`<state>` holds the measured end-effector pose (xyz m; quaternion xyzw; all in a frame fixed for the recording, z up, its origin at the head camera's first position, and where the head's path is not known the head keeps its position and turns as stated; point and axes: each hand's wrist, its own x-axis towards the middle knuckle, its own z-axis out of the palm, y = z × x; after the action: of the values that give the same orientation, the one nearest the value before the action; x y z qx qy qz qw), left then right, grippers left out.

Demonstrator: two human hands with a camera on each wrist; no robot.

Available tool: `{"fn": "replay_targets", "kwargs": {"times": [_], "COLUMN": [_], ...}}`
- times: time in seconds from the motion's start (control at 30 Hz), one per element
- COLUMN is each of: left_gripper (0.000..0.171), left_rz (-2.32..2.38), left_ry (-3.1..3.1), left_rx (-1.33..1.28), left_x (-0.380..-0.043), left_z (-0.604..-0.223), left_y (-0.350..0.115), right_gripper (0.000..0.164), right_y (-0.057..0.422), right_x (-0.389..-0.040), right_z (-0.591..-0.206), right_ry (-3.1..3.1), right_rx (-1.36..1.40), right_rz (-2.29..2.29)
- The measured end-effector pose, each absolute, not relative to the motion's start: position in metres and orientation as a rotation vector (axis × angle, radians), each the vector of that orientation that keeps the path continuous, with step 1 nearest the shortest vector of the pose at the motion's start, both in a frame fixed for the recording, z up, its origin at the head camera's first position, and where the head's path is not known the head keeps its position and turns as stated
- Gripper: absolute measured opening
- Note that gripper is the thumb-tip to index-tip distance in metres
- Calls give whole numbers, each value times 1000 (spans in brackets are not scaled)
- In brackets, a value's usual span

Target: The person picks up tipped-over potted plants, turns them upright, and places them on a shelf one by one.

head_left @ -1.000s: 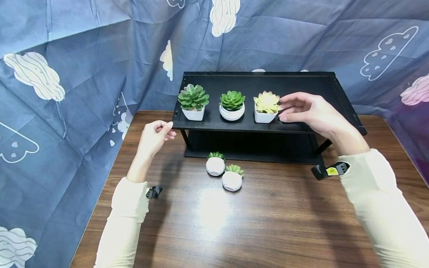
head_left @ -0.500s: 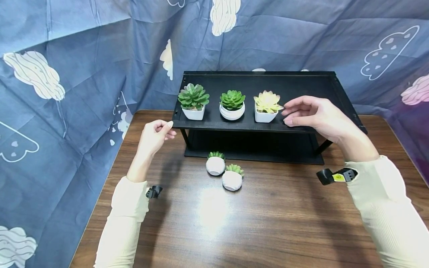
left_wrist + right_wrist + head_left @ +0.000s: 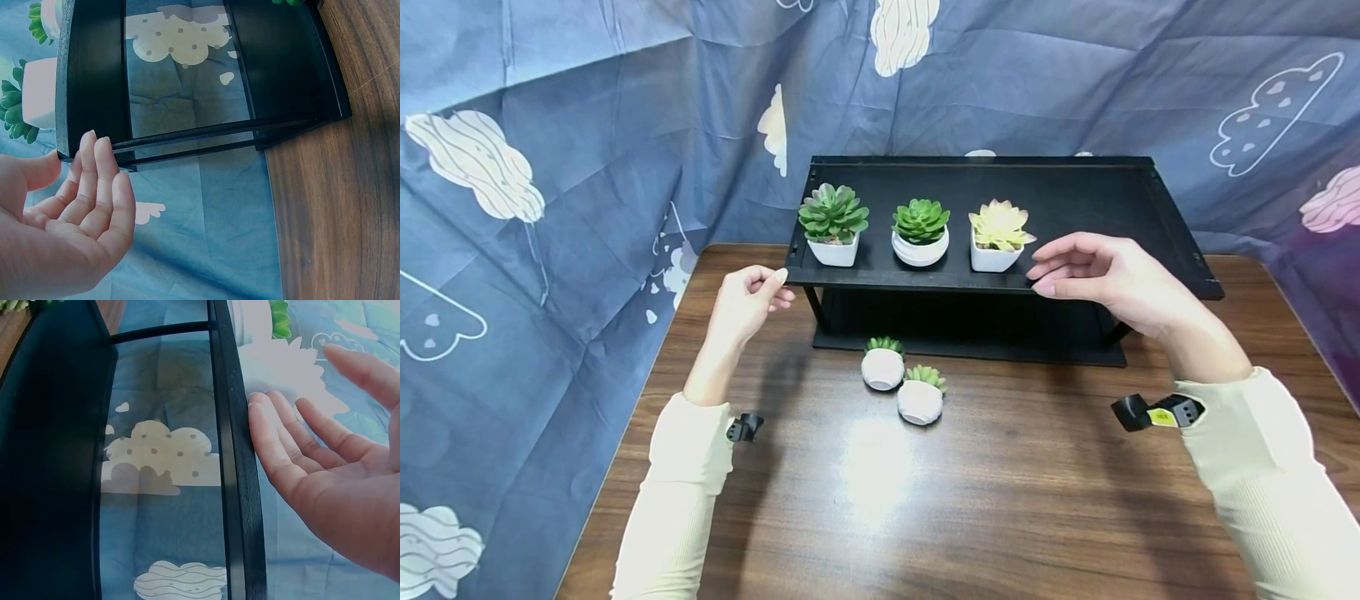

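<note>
Pale yellow succulent [image 3: 1000, 223] in square white pot [image 3: 995, 257] stands near front edge of black two-tier shelf [image 3: 1105, 200], right of centre. Probably light, rigid pot, flexible leaves; best pinched by pot walls. Right hand [image 3: 1105, 271], fingers relaxed, holding nothing, just beside. Left hand [image 3: 747, 307] pinches front-left corner. Wrist views show cloud-print fabric [image 3: 187, 103] through open back, hidden there from head view.

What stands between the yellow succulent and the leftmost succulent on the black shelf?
A green succulent in a round white pot, standing on the shelf; the head view shows it.
</note>
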<state>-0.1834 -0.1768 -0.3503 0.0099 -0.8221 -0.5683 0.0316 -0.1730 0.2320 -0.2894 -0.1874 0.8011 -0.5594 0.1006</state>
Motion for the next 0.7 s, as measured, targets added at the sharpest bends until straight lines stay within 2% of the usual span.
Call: {"fn": "replay_targets", "kwargs": {"times": [0.7], "left_gripper": [30], "left_rz": [-1747], "left_ry": [-2535], "left_rx": [32], "left_x": [-185], "left_z": [-351], "left_y": [-178], "right_gripper": [23], "right_y": [221], "right_x": [-157], "right_z": [-320], "right_ry": [2257], "right_rx": [-629], "right_rz": [-1562]}}
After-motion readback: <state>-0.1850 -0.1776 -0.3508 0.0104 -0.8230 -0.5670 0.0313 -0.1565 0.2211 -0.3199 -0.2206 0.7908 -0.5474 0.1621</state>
